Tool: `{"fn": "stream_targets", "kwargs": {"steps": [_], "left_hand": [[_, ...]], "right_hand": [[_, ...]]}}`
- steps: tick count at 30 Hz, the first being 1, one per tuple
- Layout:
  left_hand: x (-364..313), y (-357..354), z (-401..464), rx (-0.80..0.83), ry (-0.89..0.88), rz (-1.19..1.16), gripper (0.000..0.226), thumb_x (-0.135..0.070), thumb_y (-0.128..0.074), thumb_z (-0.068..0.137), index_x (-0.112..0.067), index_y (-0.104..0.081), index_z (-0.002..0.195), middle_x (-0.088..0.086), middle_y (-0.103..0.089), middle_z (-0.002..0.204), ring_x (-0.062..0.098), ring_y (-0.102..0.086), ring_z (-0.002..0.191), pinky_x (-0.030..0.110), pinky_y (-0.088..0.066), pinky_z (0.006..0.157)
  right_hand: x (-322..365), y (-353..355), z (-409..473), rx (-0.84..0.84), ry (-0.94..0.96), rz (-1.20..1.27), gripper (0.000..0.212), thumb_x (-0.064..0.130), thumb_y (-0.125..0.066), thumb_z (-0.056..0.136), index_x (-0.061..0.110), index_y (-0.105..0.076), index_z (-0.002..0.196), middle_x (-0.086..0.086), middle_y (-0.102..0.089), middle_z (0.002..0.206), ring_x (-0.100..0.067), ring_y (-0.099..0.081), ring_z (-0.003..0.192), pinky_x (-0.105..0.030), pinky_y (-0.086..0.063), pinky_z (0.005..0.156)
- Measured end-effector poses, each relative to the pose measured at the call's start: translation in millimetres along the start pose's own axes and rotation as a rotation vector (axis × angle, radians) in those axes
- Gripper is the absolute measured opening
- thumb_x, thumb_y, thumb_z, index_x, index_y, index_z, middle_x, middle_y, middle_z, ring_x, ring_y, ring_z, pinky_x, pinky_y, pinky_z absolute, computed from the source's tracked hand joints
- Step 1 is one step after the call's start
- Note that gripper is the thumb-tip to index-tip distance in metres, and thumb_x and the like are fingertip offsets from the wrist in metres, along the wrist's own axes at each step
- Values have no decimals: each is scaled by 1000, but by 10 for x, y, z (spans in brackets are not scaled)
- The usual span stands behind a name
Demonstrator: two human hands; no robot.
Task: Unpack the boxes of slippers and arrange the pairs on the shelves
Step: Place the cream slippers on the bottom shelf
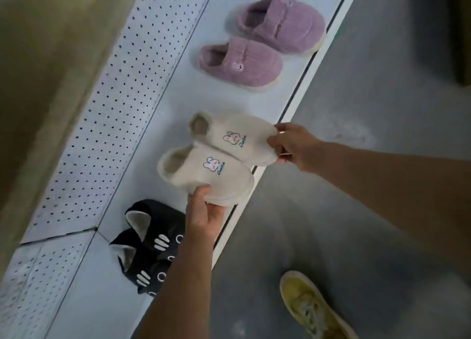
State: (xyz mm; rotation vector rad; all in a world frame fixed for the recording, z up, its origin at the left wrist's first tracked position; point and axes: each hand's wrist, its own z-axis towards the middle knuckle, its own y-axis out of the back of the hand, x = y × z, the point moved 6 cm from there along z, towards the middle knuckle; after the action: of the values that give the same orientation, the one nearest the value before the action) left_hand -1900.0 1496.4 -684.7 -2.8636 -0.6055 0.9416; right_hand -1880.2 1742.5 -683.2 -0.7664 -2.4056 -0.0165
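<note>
The left hand (204, 215) has its fingers curled round the toe of the nearer cream fleece slipper with an embroidered rabbit (204, 175), thumb on top. The right hand (293, 146) pinches the toe of the matching cream slipper (230, 138) just beyond it. Both slippers lie side by side on the white metal shelf (163, 124), long axes across it, toes over its front edge, openings towards the perforated back panel (102, 114). Black cat-face slippers (150, 247) sit nearer than the cream pair, fuzzy pink slippers (260, 42) farther along.
</note>
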Motion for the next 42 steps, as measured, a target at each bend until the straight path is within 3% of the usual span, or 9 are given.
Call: {"fn": "stream_targets", "kwargs": {"steps": [3,7,11,14,17,23,32,38,42], "left_hand": [[-149,63,342,-68,-77,25,50,0,-54,90,-11,-53,139,13,-63,133,30,-61,120,47,-48,104],[-252,140,591,-206,-136,28,48,-10,-59,94,-13,-47,141,11,-58,134,26,-62,111,41,-60,77],[-302,208,493,-385,-117,151,48,-24,-52,96,-18,-42,142,6,-44,142,22,-45,116,46,-43,100],[-288,166,243,-469,-102,252,42,-24,-49,98,-11,-48,138,12,-49,139,22,-49,112,40,-46,96],[-156,-63,-34,-414,-87,286,35,-20,-50,99,-4,-56,130,12,-58,128,21,-60,113,37,-55,88],[336,-783,-569,-177,30,210,19,-22,-54,101,-10,-59,114,7,-65,118,21,-64,106,38,-54,89],[1075,-2146,-1349,59,128,251,26,-22,-47,103,-17,-54,127,5,-63,112,18,-62,97,38,-45,95],[1557,-3084,-1810,127,162,357,24,-21,-41,105,-18,-54,125,7,-62,117,24,-59,106,38,-44,94],[1976,-3679,-2064,190,196,466,26,-20,-39,105,-17,-54,127,5,-65,108,20,-63,96,36,-49,83]], "right_hand": [[-10,-176,240,-20,33,-10,28,-2,-54,88,20,-59,104,-12,-61,109,-22,-58,89,-37,-53,89],[-60,-320,402,70,49,74,64,-4,-53,89,18,-35,146,-4,-54,106,-17,-56,88,-30,-48,96],[-134,-386,323,109,73,-144,29,-2,-53,83,18,-49,105,5,-40,83,-10,-40,73,-26,-37,74],[-207,-296,177,88,80,-104,39,2,-58,84,21,-57,118,5,-53,95,-13,-53,84,-31,-49,85],[-223,-112,-51,81,-23,35,33,1,-57,89,13,-61,120,-7,-62,97,-18,-62,84,-37,-57,83],[6,450,-483,109,-67,102,28,3,-50,92,13,-60,116,-10,-67,91,-21,-64,74,-31,-51,67],[525,1815,-1053,120,-54,159,24,12,-46,95,22,-65,108,-6,-70,94,-18,-63,76,-28,-46,65],[886,2901,-1320,-14,-105,227,20,16,-47,97,18,-63,108,-7,-70,88,-19,-62,70,-27,-45,63],[1138,3739,-1506,-115,-141,228,17,16,-51,97,13,-64,107,-12,-69,90,-21,-62,70,-29,-46,62]]}}
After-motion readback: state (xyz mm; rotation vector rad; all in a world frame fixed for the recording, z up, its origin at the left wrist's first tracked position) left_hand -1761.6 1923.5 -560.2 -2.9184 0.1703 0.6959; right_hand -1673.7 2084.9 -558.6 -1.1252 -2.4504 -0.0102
